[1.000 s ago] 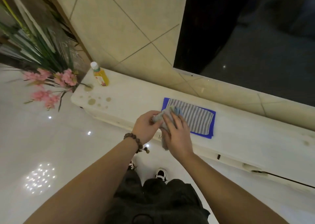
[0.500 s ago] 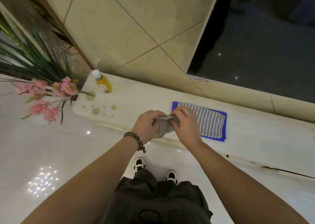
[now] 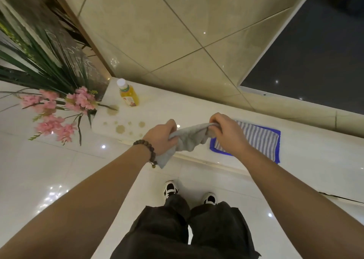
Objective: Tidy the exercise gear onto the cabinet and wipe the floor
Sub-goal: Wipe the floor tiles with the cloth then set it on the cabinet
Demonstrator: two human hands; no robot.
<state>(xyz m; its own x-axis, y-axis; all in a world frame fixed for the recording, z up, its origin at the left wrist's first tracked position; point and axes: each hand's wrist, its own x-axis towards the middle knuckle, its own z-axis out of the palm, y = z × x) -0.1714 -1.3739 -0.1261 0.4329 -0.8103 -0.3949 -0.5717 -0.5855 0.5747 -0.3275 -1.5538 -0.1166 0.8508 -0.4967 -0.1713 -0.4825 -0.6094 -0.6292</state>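
I grip the grey cloth (image 3: 189, 138) in my left hand (image 3: 161, 136) and right hand (image 3: 226, 132) beside the striped towel (image 3: 258, 140), spreading it, probably to wipe next

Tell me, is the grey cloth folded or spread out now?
Partly spread: the grey cloth hangs stretched between the left hand and the right hand, still creased, one corner drooping below the left wrist.

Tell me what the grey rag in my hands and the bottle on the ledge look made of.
Grey rag: soft, matte woven or knit cloth, since it sags and creases between the hands. Bottle: probably clear glossy plastic, its yellow drink showing through, with a white cap.
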